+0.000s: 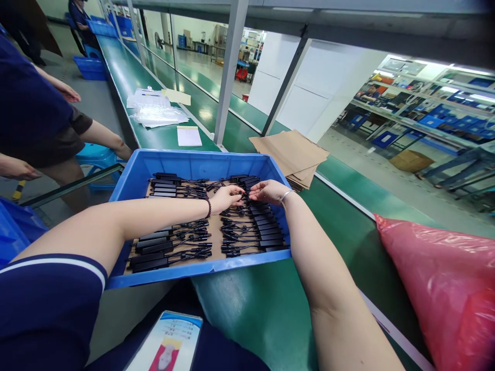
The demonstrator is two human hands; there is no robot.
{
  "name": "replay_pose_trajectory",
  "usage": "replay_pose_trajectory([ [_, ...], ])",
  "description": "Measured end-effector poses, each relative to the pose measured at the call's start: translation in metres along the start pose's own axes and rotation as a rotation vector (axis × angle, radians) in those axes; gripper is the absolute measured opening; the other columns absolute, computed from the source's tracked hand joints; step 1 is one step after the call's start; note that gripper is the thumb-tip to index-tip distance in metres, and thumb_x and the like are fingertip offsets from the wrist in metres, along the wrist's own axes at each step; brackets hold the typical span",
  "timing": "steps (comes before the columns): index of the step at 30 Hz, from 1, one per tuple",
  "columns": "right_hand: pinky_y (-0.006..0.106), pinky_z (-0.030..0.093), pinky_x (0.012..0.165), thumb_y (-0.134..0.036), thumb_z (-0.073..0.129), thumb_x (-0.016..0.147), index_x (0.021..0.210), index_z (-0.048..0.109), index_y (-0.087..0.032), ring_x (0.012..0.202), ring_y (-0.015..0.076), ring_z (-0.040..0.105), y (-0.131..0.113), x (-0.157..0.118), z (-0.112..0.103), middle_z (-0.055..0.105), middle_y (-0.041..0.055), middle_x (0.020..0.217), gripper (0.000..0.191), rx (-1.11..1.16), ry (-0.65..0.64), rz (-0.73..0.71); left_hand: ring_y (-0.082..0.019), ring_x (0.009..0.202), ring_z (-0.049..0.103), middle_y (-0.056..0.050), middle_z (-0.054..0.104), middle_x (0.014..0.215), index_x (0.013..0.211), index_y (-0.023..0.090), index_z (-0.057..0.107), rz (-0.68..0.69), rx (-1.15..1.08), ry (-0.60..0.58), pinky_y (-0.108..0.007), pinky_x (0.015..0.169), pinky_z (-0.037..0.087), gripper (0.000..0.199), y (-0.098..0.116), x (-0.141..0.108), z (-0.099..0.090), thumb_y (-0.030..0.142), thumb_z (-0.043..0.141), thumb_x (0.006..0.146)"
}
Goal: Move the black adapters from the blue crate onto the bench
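Note:
A blue bin (197, 161) holds rows of black cable adapters (266, 232) on a brown cardboard sheet (218, 242). Over the middle of the bin, my left hand (229, 199) has its fingers closed around a small black piece of an adapter's cable. Close to its right is my right hand (268, 191), its fingers bent over the right-hand row; their tips are near the black parts, and whether they grip one cannot be made out. More adapters (154, 252) lie in the left row, partly hidden under my left forearm.
Brown cardboard sheets (296, 154) lie behind the bin's right corner. Papers and clear plastic bags (158, 111) rest farther along the green table (247, 304). A red plastic bag (444, 278) is at right. Another person (34, 103) stands at left by a blue stool (96, 156).

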State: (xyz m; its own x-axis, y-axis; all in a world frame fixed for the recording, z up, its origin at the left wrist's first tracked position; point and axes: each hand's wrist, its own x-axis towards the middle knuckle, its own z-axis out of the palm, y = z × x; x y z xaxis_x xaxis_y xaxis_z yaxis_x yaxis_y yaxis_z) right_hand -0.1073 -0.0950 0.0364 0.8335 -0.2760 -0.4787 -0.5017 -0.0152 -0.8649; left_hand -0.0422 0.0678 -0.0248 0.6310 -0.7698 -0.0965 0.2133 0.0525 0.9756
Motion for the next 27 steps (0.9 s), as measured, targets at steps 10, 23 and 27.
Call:
replay_pose_trajectory([
  [10,0.012,0.04,0.042,-0.012,0.053,0.082,0.065,0.05,-0.012,0.043,0.0038,0.048,-0.006,-0.007,0.015,0.055,-0.0003,0.051,0.017,-0.116,0.003,-0.064,-0.011,0.066,0.061,0.0,0.054,0.068,0.089,0.01,0.05,0.01,0.012,0.002,-0.027,0.066,0.053,0.015,-0.003,0.0,0.0,0.008,0.056,0.076],
  [23,0.013,0.037,0.045,-0.014,0.052,0.081,0.07,0.055,-0.013,0.046,0.004,0.045,-0.005,-0.004,0.024,0.053,-0.0022,0.053,0.011,-0.173,-0.055,-0.092,-0.008,0.06,0.061,-0.004,0.06,0.08,0.085,0.009,0.055,-0.005,0.039,0.018,-0.022,0.063,0.052,0.013,-0.002,-0.001,0.003,0.012,0.061,0.074],
  [27,0.014,0.041,0.05,-0.004,0.052,0.075,0.075,0.057,-0.012,0.05,0.004,0.048,-0.005,-0.003,0.025,0.057,-0.0011,0.06,0.009,-0.193,-0.07,-0.135,-0.008,0.059,0.061,-0.003,0.059,0.075,0.085,0.009,0.054,-0.009,0.048,0.026,-0.022,0.061,0.052,0.013,-0.002,0.0,0.004,0.013,0.061,0.074],
])
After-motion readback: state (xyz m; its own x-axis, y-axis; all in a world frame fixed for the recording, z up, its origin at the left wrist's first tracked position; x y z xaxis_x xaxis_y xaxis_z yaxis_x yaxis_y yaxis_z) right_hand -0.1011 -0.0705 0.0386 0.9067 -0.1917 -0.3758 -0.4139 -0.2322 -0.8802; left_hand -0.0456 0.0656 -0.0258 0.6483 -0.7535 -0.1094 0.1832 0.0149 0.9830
